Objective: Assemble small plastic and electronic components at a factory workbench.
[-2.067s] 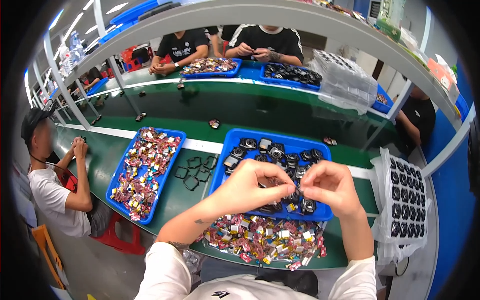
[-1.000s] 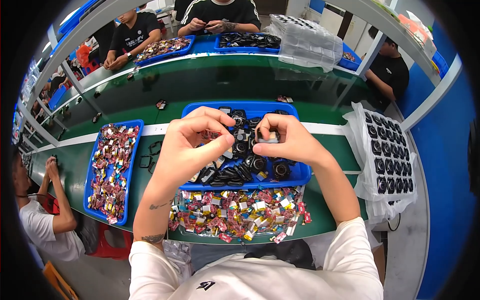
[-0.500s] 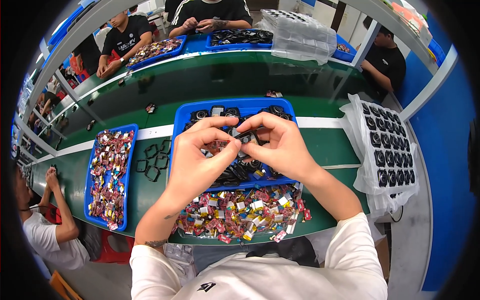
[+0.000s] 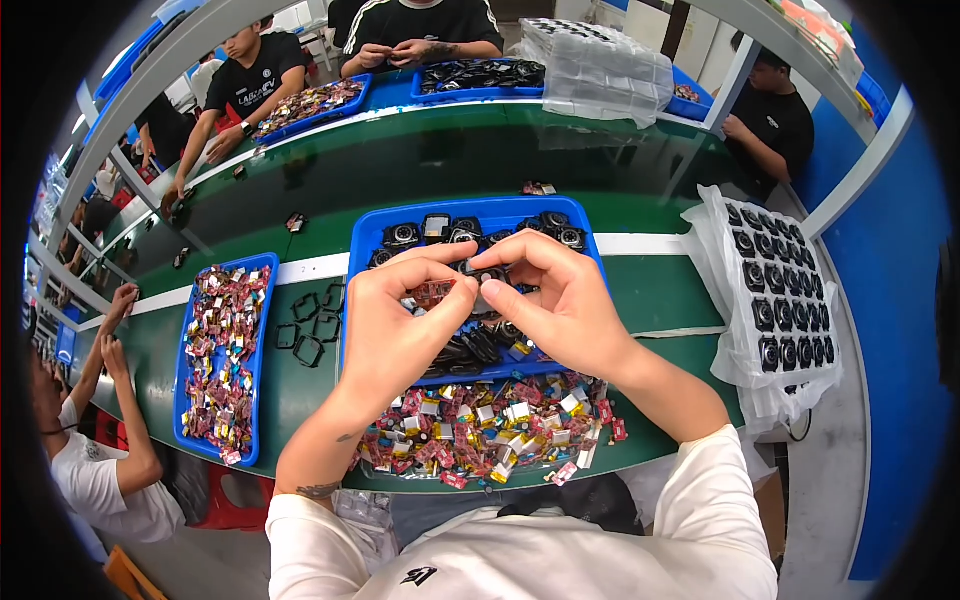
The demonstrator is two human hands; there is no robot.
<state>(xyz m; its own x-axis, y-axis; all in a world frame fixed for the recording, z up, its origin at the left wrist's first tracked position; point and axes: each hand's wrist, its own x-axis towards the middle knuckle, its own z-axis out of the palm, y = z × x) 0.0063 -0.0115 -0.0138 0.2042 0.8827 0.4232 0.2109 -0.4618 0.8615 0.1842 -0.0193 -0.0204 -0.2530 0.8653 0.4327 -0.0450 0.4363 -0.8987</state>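
Both hands meet over a blue tray of black watch-like housings. My left hand pinches a small black housing between thumb and forefinger. From the other side, my right hand grips the same piece, thumb tip and curled fingers on it. Fingers cover most of its shape. Just below my left forefinger shows a red circuit board; whether it is held or lies in the tray, I cannot tell. Beneath my wrists is a heap of red boards with white and yellow parts.
A long blue tray of similar boards stands left, beside several empty black frames. At right, a white tray holds rows of black housings. Co-workers sit across the green belt and at far left.
My hands stay together, the right fingers shifting slightly on the black piece. Across the belt, a co-worker's arm has reached out to a small part; the person at left has stretched an arm forward.
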